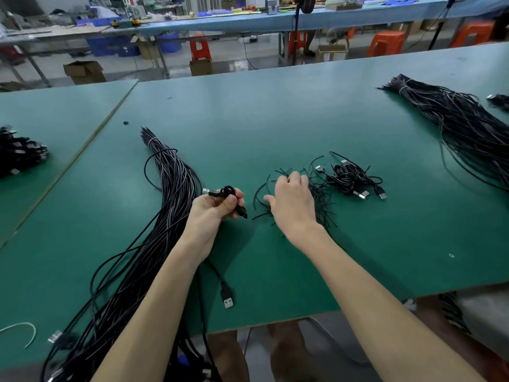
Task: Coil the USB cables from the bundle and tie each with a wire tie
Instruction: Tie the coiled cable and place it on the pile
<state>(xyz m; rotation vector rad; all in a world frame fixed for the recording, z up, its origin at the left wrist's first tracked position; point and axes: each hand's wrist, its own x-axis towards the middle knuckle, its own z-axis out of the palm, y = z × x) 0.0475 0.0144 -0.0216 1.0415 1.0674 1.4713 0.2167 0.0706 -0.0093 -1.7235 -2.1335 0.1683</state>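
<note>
My left hand (213,208) grips a small coiled black USB cable (228,193), its silver plug sticking out to the left. Just left of it a long bundle of black USB cables (168,194) lies on the green table and runs toward the near edge. My right hand (292,199) hovers over a loose scatter of black wire ties (321,198), fingers spread and curled down among them; whether a tie is pinched is hidden. Beyond the ties lies a small pile of coiled cables (349,177).
A loose USB plug (228,297) lies near the table's front edge under my left arm. A second large cable bundle (462,125) lies at the far right. More coiled cables (19,153) are heaped at the far left. A seam (82,150) joins two green tabletops.
</note>
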